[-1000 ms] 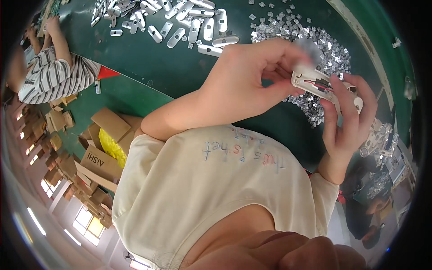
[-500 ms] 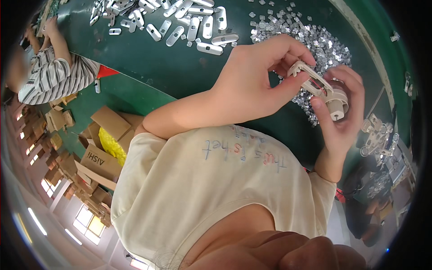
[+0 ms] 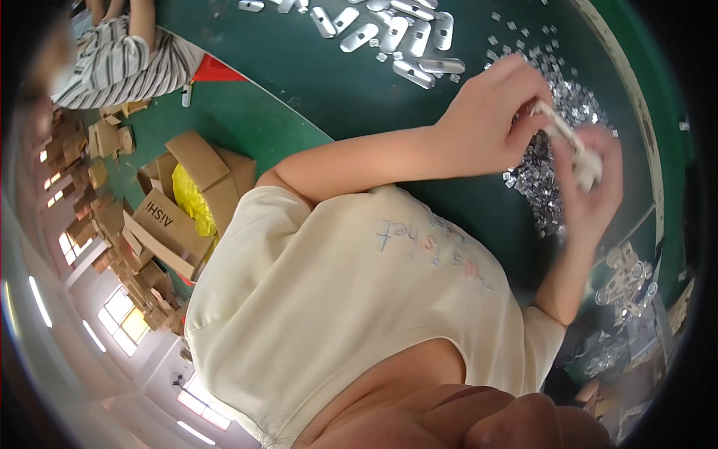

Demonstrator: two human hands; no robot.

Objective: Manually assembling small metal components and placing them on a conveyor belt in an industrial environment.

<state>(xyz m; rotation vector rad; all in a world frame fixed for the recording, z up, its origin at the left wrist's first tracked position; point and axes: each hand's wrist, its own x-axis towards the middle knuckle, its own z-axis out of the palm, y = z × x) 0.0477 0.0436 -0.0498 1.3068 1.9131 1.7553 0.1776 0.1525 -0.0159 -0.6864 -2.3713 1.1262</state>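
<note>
A cream plastic housing is held between both hands, above the pile of small clear pieces. My left hand pinches the narrow arm-like end. The fingers of my right hand are wrapped round the thicker end, which they partly cover. Motion smears the housing, so its wires and round part do not show clearly now. On the green table, silvery oblong covers lie to the left of my hands.
More cream parts lie in a cluster at the right. A raised pale edge borders the table's far right side. At the left stand an open cardboard box with a yellow bag and, farther off, a person in stripes.
The whole view has shifted. The housing has turned, so its round part and wires no longer show plainly. Both hands still hold it, and the right hand's fingers have moved over it.
</note>
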